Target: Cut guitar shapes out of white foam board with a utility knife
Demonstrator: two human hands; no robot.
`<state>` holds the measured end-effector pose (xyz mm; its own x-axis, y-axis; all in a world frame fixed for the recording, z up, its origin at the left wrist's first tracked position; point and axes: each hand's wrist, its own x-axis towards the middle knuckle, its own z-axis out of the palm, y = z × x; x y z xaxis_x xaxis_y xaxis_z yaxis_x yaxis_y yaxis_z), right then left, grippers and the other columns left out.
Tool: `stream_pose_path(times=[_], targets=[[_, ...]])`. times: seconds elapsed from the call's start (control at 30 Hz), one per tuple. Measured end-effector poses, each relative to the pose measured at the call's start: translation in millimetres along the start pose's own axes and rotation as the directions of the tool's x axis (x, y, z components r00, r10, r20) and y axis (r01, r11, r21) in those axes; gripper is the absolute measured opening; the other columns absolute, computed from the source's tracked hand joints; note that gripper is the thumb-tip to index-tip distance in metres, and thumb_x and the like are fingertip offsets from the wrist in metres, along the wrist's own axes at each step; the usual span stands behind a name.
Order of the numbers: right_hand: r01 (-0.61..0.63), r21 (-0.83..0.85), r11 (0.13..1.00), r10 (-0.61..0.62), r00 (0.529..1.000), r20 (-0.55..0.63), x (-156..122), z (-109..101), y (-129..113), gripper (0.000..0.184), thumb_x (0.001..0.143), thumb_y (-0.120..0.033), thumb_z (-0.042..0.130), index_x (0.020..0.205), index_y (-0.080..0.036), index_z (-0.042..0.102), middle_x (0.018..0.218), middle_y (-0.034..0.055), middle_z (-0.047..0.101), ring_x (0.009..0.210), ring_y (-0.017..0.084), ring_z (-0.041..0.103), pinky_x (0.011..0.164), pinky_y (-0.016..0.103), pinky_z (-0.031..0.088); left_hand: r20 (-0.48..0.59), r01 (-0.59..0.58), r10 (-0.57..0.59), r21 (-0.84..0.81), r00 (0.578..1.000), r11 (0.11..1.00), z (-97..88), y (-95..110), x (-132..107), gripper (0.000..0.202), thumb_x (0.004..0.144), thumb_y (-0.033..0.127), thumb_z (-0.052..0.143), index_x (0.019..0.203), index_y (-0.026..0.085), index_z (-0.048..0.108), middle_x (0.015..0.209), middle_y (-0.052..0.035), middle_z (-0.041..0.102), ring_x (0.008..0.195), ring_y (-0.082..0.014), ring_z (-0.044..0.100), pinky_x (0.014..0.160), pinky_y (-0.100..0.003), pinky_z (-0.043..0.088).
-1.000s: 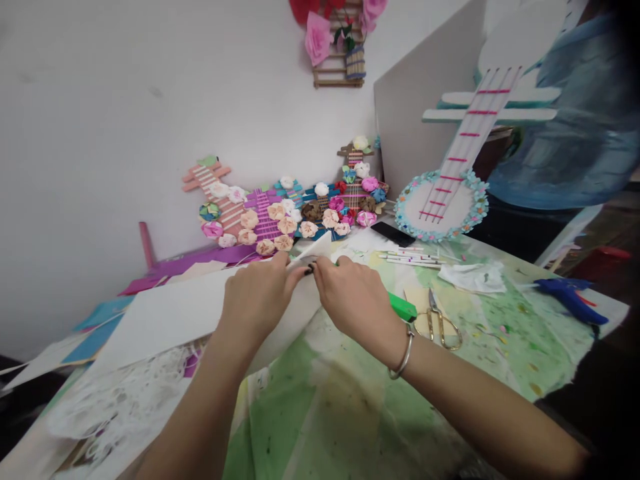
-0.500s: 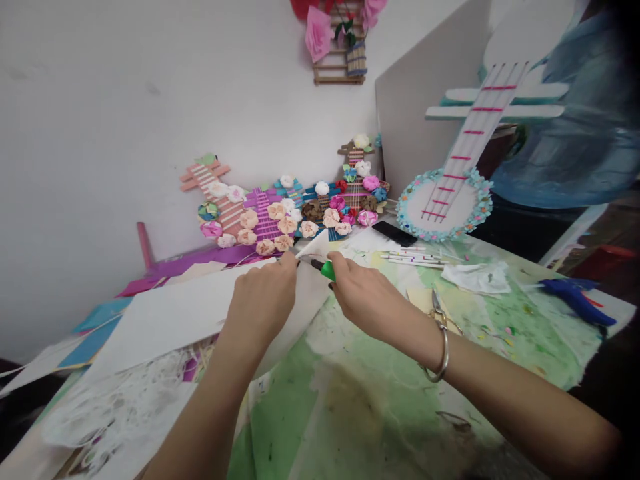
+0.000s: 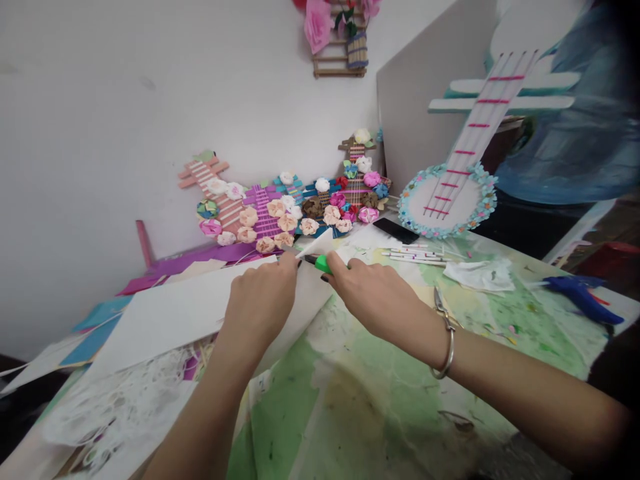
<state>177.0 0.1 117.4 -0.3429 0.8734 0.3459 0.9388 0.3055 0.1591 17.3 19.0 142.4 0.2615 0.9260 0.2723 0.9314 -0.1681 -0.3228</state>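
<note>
Green-handled cutter (image 3: 324,264) at the corner of a white board sheet (image 3: 175,313)

The cutter is near the far edge of the worktop (image 3: 380,400), gripped in the closed right hand (image 3: 373,297) with its tip at the sheet's raised corner. The left hand (image 3: 260,303) pinches that corner between closed fingers, seemingly to hold it taut and steady against the blade. Scissors (image 3: 443,303), marker pens (image 3: 415,255) and a black phone (image 3: 397,231) lie to the right within reach, and flower-decked paper guitars (image 3: 280,213) lean against the wall behind.

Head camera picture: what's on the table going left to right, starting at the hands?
The left hand holding the white sheet → green tool → right hand → scissors → crumpled white paper → blue glue gun.
</note>
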Motion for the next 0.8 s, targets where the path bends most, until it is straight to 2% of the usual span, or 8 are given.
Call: stream_pose_path(times=[0.2, 0.4, 0.8], targets=[[0.004, 0.009, 1.0, -0.004, 1.0, 0.003, 0.3, 0.3, 2.2, 0.031, 0.097, -0.036, 0.017, 0.11, -0.018, 0.037, 0.07, 0.0051, 0.06, 0.056, 0.017, 0.056, 0.046, 0.026, 0.021, 0.034, 0.017, -0.017, 0.001, 0.999, 1.0, 0.3, -1.4, 1.1, 0.032, 0.09, 0.024, 0.021, 0.1, 0.017, 0.051, 0.078, -0.0104, 0.065, 0.07, -0.0272, 0.064, 0.06, -0.034, 0.046], [-0.006, 0.016, 1.0, 0.006, 1.0, 0.0, -3.9, 0.5, 6.0, 0.031, 0.096, -0.039, 0.017, 0.106, -0.019, 0.038, 0.066, 0.0034, 0.059, 0.055, 0.018, 0.056, 0.044, 0.026, 0.017, 0.024, -0.024, 0.023, 0.008, 0.999, 1.0, 0.1, -2.0, 0.4, 0.028, 0.088, 0.02, 0.023, 0.096, 0.018, 0.05, 0.076, -0.0101, 0.065, 0.067, -0.0283, 0.063, 0.057, -0.035, 0.045], [-0.003, 0.02, 1.0, 0.003, 1.0, 0.031, -6.8, 4.3, 10.3, 0.029, 0.097, -0.037, 0.017, 0.107, -0.019, 0.036, 0.065, 0.0037, 0.059, 0.055, 0.018, 0.056, 0.046, 0.026, 0.019, 0.035, -0.019, 0.019, 0.021, 0.999, 1.0, 0.4, -0.4, 0.3, 0.028, 0.087, 0.017, 0.024, 0.095, 0.018, 0.051, 0.076, -0.01, 0.065, 0.066, -0.0265, 0.064, 0.056, -0.032, 0.043]])
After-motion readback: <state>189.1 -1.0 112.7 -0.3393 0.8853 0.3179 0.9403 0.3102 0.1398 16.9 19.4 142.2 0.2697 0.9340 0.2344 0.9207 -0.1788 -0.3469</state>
